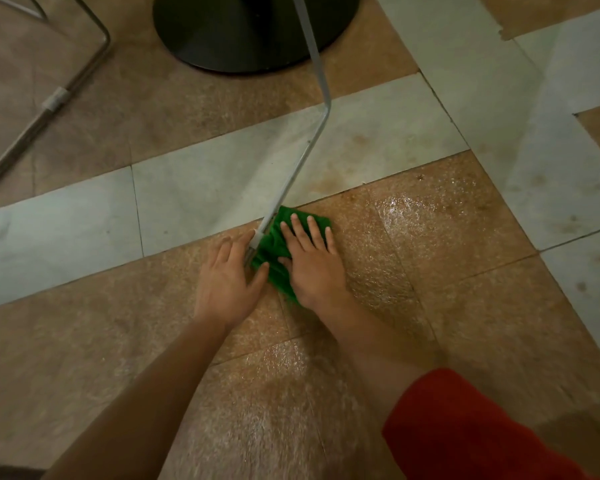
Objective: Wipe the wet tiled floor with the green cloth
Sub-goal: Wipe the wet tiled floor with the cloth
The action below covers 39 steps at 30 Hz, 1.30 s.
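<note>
A crumpled green cloth lies on the brown tiled floor, right beside the foot of a grey metal chair leg. My right hand presses flat on the cloth with fingers spread. My left hand rests on the floor at the cloth's left edge, its thumb touching the fabric and its fingertips against the chair leg's foot. Wet shiny patches glisten on the tiles to the right of the cloth and nearer to me.
The bent grey chair leg rises from the cloth toward the top. A black round table base stands at the top centre. Another metal chair frame lies at the upper left. Pale tile strips cross the floor.
</note>
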Each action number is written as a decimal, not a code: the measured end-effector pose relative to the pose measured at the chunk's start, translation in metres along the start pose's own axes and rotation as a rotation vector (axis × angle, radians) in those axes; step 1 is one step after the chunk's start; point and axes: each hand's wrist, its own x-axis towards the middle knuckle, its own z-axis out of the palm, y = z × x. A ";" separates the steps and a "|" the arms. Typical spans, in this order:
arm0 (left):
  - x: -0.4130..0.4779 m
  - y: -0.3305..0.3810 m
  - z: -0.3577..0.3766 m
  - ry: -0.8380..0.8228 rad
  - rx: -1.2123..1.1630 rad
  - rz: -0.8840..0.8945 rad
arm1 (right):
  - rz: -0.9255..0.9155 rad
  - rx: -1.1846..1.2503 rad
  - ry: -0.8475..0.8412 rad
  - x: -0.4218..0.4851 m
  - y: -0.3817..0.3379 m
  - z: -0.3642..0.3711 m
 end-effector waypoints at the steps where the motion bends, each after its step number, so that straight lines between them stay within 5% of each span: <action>1: 0.001 0.000 -0.002 0.013 -0.009 0.000 | 0.066 0.031 0.011 0.003 -0.007 0.001; 4: 0.001 0.001 -0.004 0.049 -0.030 -0.002 | 0.142 0.079 0.041 0.000 -0.026 0.008; 10: 0.003 0.004 0.001 0.058 -0.045 -0.016 | -0.162 -0.046 0.013 -0.032 0.003 0.013; 18: 0.008 0.021 0.004 0.043 -0.001 0.076 | 0.104 0.021 0.053 -0.004 0.009 0.001; 24: 0.017 0.034 0.013 0.037 -0.019 0.084 | -0.177 -0.099 0.006 -0.022 0.059 -0.008; 32: 0.022 0.041 0.015 0.023 0.036 0.122 | 0.221 0.045 0.074 -0.002 0.049 -0.014; 39: 0.026 0.052 0.020 0.008 0.015 0.178 | -0.119 -0.043 0.030 -0.024 0.080 -0.019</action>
